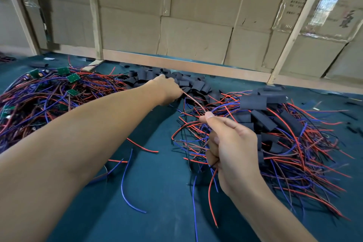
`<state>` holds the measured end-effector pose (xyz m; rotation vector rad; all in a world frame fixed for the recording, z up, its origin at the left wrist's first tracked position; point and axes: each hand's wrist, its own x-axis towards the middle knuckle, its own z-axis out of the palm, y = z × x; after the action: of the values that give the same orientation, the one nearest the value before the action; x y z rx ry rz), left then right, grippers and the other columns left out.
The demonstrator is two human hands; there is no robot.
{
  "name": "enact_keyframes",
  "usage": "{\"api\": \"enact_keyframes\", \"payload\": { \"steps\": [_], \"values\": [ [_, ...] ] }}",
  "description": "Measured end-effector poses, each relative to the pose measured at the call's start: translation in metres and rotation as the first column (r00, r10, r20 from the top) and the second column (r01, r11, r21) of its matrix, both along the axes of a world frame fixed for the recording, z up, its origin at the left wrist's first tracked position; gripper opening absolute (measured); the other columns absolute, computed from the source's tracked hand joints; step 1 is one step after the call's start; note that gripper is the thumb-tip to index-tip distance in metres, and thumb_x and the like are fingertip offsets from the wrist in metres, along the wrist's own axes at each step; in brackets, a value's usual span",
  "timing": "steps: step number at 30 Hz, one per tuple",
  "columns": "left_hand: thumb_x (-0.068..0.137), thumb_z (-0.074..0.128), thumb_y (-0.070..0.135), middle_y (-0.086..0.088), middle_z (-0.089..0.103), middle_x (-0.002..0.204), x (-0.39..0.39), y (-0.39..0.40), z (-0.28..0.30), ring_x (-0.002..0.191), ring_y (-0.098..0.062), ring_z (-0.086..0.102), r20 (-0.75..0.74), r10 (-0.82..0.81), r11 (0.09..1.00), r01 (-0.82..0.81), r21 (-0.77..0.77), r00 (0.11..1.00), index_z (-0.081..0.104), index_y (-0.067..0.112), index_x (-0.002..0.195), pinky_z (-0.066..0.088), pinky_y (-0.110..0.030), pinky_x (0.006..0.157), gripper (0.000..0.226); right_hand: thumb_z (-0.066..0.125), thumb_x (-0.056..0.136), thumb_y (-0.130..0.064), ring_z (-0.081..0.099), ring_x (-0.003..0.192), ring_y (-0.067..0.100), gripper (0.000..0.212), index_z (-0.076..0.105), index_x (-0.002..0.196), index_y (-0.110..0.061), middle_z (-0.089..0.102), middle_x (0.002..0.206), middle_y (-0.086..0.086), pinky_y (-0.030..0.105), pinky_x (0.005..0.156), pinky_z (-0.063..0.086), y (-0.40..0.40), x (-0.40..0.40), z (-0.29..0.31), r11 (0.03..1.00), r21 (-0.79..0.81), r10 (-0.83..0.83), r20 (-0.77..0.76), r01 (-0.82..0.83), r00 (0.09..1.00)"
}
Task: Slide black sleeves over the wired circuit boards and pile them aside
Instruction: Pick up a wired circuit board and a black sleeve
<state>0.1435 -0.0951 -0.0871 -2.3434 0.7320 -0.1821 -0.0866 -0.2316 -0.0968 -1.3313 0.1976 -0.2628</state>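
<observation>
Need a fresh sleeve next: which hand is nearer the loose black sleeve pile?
Left. The left hand reaches onto the loose black sleeve pile at the far edge; the right hand is nearer the camera, pinching wires.

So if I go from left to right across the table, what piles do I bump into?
Unsleeved boards with wires → loose black sleeves, where the left hand reaches → finished sleeved boards, behind the right hand.
</observation>
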Motion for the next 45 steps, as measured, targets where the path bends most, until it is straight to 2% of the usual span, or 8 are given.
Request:
{"api": "enact_keyframes", "payload": {
  "steps": [7, 13, 19, 24, 27, 30, 39, 45],
  "values": [
    [0.102, 0.045, 0.017, -0.012, 0.049, 0.132, -0.016, 0.006, -0.01, 0.121, -0.032, 0.044, 0.214, -0.066, 0.998, 0.064, 0.017, 0.975, 0.056, 0.008, 0.129, 0.042, -0.04, 0.085, 0.029, 0.069, 0.095, -0.023, 0.023, 0.031, 0.009, 0.025, 0.08, 0.074, -0.016, 0.029, 0.045, -0.012, 0.018, 0.04, 0.023, -0.001, 0.0, 0.001, 0.999, 0.01, 0.047, 0.005, -0.047, 0.999],
    [0.099, 0.052, 0.031, -0.008, 0.061, 0.123, -0.025, 0.03, 0.002, 0.112, -0.033, 0.061, -0.179, -0.058, 0.937, -0.009, -0.35, 0.982, 0.059, 0.022, 0.123, 0.052, -0.047, 0.091, 0.027, 0.068, 0.096, -0.019, 0.015, 0.039, 0.009, 0.026, 0.079, 0.074, -0.012, 0.023, 0.053, -0.004, 0.017, 0.042, 0.019, -0.009, 0.002, 0.011, 0.994, 0.085, 0.058, 0.065, -0.063, 0.996],
    [0.098, 0.051, 0.015, -0.015, 0.061, 0.119, -0.033, 0.031, 0.012, 0.112, -0.036, 0.06, -0.163, -0.015, 0.859, -0.071, -0.508, 0.987, 0.058, 0.017, 0.127, 0.051, -0.047, 0.092, 0.03, 0.067, 0.097, -0.017, 0.017, 0.036, 0.009, 0.023, 0.077, 0.078, -0.009, 0.025, 0.05, -0.005, 0.016, 0.039, 0.022, -0.007, -0.001, 0.012, 0.993, 0.089, 0.07, 0.066, -0.076, 0.995],
    [0.102, 0.052, 0.006, 0.014, 0.073, 0.092, -0.103, 0.059, 0.016, 0.082, -0.013, 0.072, -0.131, -0.34, 0.099, -0.103, -0.99, 0.931, 0.061, 0.019, 0.134, 0.052, -0.015, 0.064, 0.036, 0.073, 0.092, -0.022, 0.016, 0.039, 0.011, 0.02, 0.078, 0.079, -0.007, 0.023, 0.052, -0.004, 0.018, 0.041, 0.019, -0.012, 0.0, 0.014, 0.995, 0.039, 0.093, 0.086, -0.096, 0.992],
    [0.099, 0.056, 0.003, 0.007, 0.073, 0.1, -0.157, 0.069, -0.003, 0.083, -0.017, 0.071, -0.205, -0.606, -0.342, -0.484, -0.805, 0.768, 0.07, 0.018, 0.124, 0.05, -0.023, 0.055, 0.032, 0.078, 0.086, -0.022, 0.015, 0.041, 0.012, 0.022, 0.076, 0.07, -0.007, 0.023, 0.052, -0.004, 0.018, 0.043, 0.016, -0.012, 0.0, 0.014, 0.996, -0.037, 0.09, 0.113, -0.086, 0.99],
    [0.096, 0.056, 0.008, -0.004, 0.067, 0.1, -0.18, 0.075, -0.022, 0.077, -0.016, 0.061, -0.183, -0.686, -0.551, -0.667, -0.502, 0.704, 0.072, 0.015, 0.121, 0.042, -0.024, 0.055, 0.03, 0.08, 0.075, -0.017, 0.014, 0.042, 0.014, 0.019, 0.072, 0.062, -0.007, 0.022, 0.055, 0.002, 0.018, 0.044, 0.017, -0.01, -0.002, 0.016, 0.997, -0.033, 0.079, 0.146, -0.075, 0.986],
    [0.094, 0.062, 0.013, -0.011, 0.04, 0.118, -0.187, 0.077, -0.036, 0.074, -0.008, 0.05, -0.191, -0.806, -0.442, -0.784, -0.436, 0.56, 0.066, 0.009, 0.13, 0.037, -0.021, 0.056, 0.037, 0.071, 0.084, -0.006, 0.015, 0.041, 0.013, 0.026, 0.063, 0.059, -0.004, 0.034, 0.046, -0.004, 0.019, 0.043, 0.017, -0.009, -0.007, 0.019, 0.997, 0.025, 0.063, 0.237, -0.071, 0.97],
    [0.093, 0.06, 0.012, -0.011, 0.046, 0.122, -0.185, 0.082, -0.031, 0.072, -0.008, 0.05, -0.149, -0.794, -0.524, -0.788, -0.323, 0.589, 0.07, 0.006, 0.125, 0.038, -0.02, 0.053, 0.034, 0.07, 0.078, -0.012, 0.014, 0.041, 0.015, 0.023, 0.062, 0.057, -0.005, 0.027, 0.045, -0.003, 0.019, 0.045, 0.019, -0.009, -0.011, 0.02, 0.989, 0.037, 0.119, 0.34, -0.14, 0.933]
  ]
}}
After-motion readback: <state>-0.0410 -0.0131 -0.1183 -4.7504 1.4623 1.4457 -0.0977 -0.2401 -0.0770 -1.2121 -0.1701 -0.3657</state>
